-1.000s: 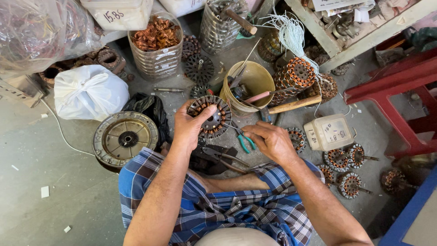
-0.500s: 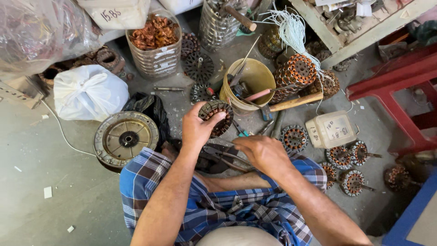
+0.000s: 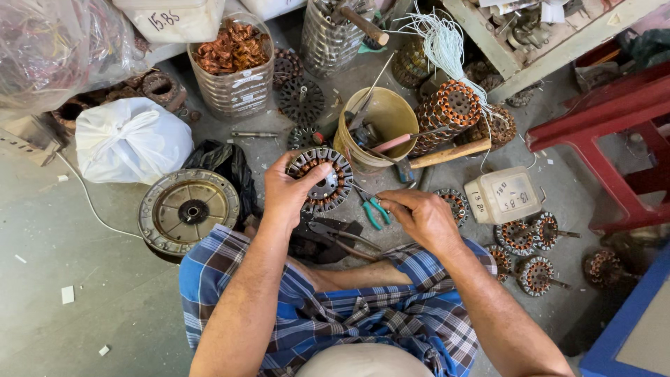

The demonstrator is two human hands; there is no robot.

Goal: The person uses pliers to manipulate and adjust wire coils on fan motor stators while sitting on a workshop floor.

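Left hand is holding a wound stator; right hand is pinching something fine beside it.

The left hand (image 3: 286,195) is gripping the round stator (image 3: 322,179) by its left rim, thumb over the copper coils, holding it tilted above the floor in front of the knees. The right hand (image 3: 419,216) is closed narrow, its fingertips pinching what is probably a thin wire; I cannot tell for sure. The stator is looking heavy and stiff, a steel core, but its windings are fragile, so the rim is the safe place to hold. The green pliers (image 3: 373,209) are lying between the hands, the yellow bucket (image 3: 387,115) farther. Compared with a second ago, the stator is sitting lower and nearer, and the right hand has drawn away to the right.
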